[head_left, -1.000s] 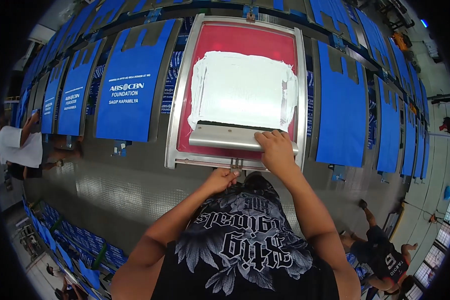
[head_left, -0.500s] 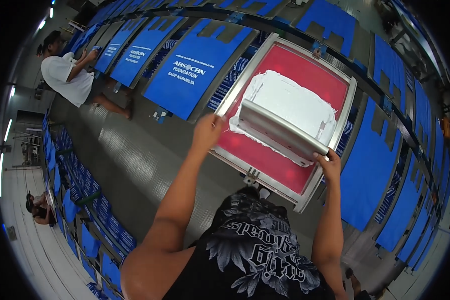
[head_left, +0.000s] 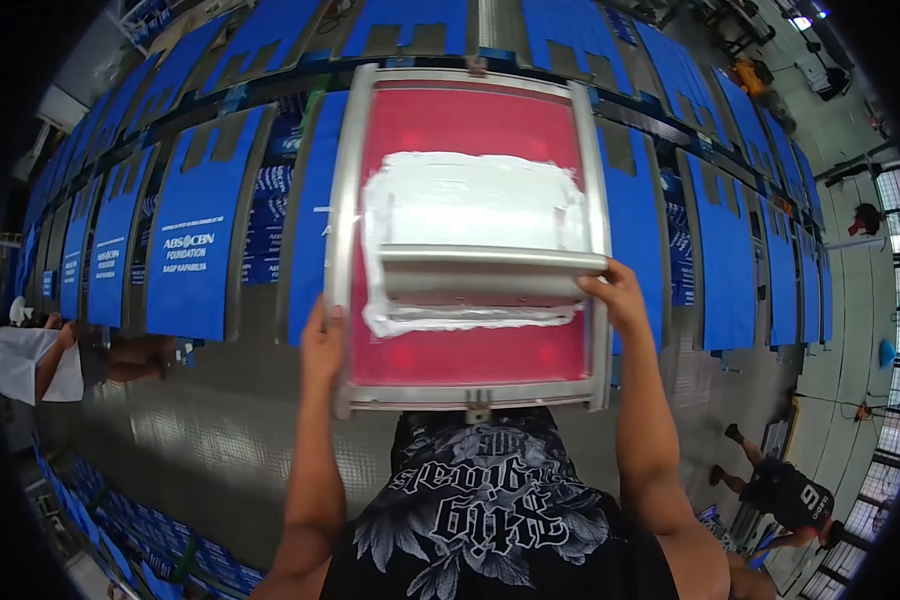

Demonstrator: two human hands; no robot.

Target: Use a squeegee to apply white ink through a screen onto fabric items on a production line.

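A screen printing frame (head_left: 600, 340) with a red mesh (head_left: 470, 120) lies before me. White ink (head_left: 470, 185) covers the mesh's middle in a rough rectangle. Across the ink lies a long metal squeegee (head_left: 485, 262), its top edge running left to right. My left hand (head_left: 322, 335) is closed around the frame's left rail, near its lower corner. My right hand (head_left: 618, 295) grips the squeegee's right end, thumb beneath its edge, over the right rail; whether its fingers also hold that rail I cannot tell. Part of a blue fabric panel (head_left: 320, 190) shows beyond the frame's left side.
Rows of blue fabric panels on boards stand left and right, some with white print (head_left: 190, 240). Another row (head_left: 400, 25) runs behind. A person in white (head_left: 40, 360) is at the far left; a person in dark clothes (head_left: 785, 495) is at the lower right.
My view has turned, and the frame now sits straight before me instead of slanted. My left hand has gone from its upper left area to the left rail. The squeegee stays on the mesh.
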